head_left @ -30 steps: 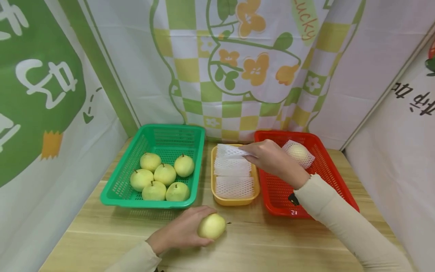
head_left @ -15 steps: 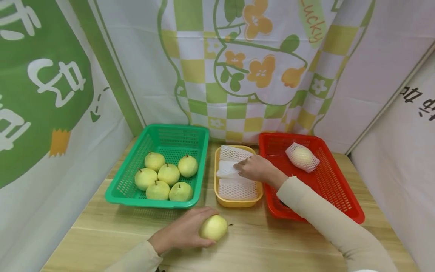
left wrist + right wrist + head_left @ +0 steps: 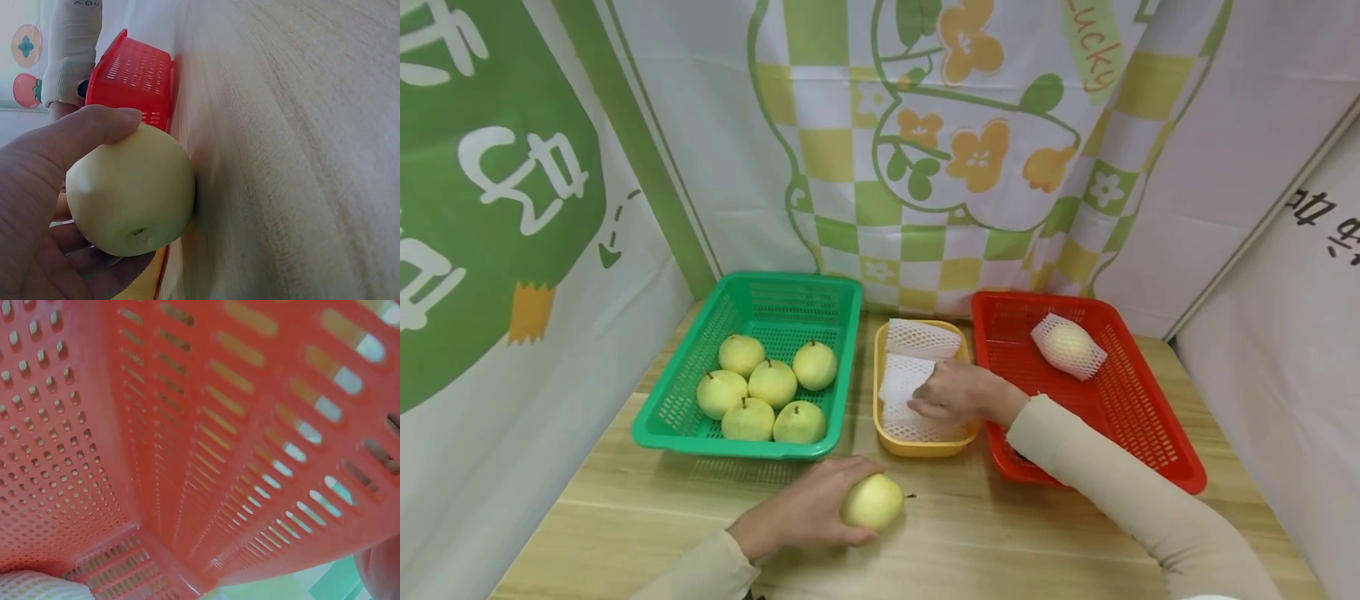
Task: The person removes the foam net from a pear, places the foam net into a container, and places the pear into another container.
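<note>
My left hand (image 3: 816, 504) grips a round yellow-green pear (image 3: 874, 502) low over the tabletop, its stem pointing right. In the left wrist view the thumb lies on one side of the pear (image 3: 134, 190) and the fingers curl round the other. My right hand (image 3: 958, 392) is over the yellow tray (image 3: 925, 450), its curled fingers on a white foam net sleeve (image 3: 902, 379). Another foam net sleeve (image 3: 921, 337) lies at the back of the tray. The fingertips of this hand are partly hidden, and the right wrist view shows mainly the red basket (image 3: 187, 456).
At the left stands a green basket (image 3: 737, 450) with several pears (image 3: 772, 383). A red basket (image 3: 1127, 400) at the right holds one pear in a foam net (image 3: 1069, 346); my right forearm passes over its near left corner. Printed curtains (image 3: 940, 275) hang behind the wooden table (image 3: 625, 517).
My right hand has moved from the back of the yellow tray toward its front, and the middle foam net sleeve has shifted forward over the front one. The left hand keeps holding the pear.
</note>
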### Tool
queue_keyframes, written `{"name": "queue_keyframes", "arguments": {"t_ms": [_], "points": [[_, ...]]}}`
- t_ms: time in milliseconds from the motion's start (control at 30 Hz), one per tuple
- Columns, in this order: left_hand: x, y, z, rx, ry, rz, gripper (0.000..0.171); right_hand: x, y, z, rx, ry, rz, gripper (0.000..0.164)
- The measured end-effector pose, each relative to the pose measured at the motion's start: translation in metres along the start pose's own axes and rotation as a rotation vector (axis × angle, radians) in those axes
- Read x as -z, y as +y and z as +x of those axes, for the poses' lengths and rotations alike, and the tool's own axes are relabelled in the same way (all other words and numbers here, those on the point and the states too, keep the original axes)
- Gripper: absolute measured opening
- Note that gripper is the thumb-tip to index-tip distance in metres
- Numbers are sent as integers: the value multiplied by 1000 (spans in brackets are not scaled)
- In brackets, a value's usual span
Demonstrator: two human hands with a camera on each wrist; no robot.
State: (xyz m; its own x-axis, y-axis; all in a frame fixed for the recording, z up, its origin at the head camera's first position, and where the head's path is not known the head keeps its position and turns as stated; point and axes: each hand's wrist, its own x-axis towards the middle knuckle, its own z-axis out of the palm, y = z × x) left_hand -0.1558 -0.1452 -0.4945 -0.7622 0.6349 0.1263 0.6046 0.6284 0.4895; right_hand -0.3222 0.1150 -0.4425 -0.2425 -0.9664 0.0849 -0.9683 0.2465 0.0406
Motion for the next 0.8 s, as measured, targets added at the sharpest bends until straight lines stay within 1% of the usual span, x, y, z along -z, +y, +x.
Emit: {"name": "queue_keyframes", "arguments": {"t_ms": [67, 200, 300, 333, 400, 467, 600, 800], "points": [[0, 0, 0, -1, 0, 2, 76, -1, 0, -1, -5, -32, 4, 24], [0, 1, 1, -1, -3, 5, 76, -1, -3, -1, -73, -103, 19, 14], [0, 0, 1, -5, -4, 5, 76, 2, -6, 1, -116, -120, -15, 12], [-1, 0, 1, -8, -3, 5, 76, 4, -7, 1, -119, -122, -35, 12], [-1, 0, 1, -13, -4, 7, 75, 9, -9, 2, -116, -113, -89, 14], [-1, 0, 1, -16, -5, 8, 76, 17, -11, 2, -114, -98, -112, 16], [0, 1, 2, -13, -6, 12, 76, 34, -13, -1, -125, -42, -117, 20], [0, 1, 2, -14, -6, 19, 75, 66, -19, -10, -188, 21, -122, 23]]}}
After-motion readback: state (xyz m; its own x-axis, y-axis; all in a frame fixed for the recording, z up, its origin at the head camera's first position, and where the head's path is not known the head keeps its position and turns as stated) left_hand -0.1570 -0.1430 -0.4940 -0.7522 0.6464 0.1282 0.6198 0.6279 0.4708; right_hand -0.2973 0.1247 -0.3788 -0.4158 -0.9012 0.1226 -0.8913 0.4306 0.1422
